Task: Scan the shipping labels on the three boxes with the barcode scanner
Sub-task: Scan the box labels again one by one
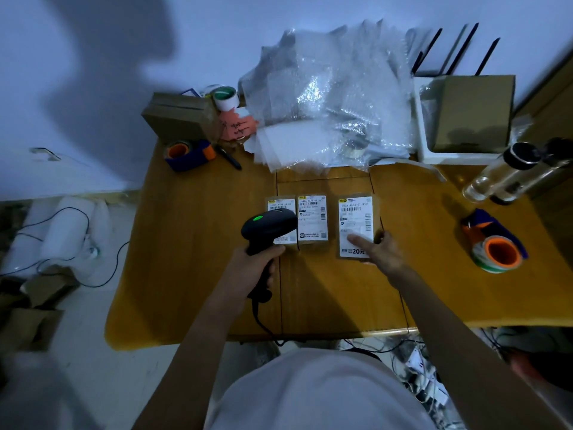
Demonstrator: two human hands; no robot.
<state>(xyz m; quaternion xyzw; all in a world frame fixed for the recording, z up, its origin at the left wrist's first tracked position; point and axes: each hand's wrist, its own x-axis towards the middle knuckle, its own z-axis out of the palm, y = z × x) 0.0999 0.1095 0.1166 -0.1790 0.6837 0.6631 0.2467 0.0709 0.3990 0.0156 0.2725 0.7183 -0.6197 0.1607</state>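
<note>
my left hand (pixel 259 265) is wrapped tight round the barcode scanner (pixel 269 228), its head over the left box (pixel 281 220) of 3 lined up on the table (pixel 192 243), green light on. my right hand (pixel 376 248) lies open, fingers resting on the right box (pixel 355 226), gripping nothing. i can't tell which labels are done; i judge the scanning is at the left one, with the middle box (pixel 312 218) possibly pending.
</note>
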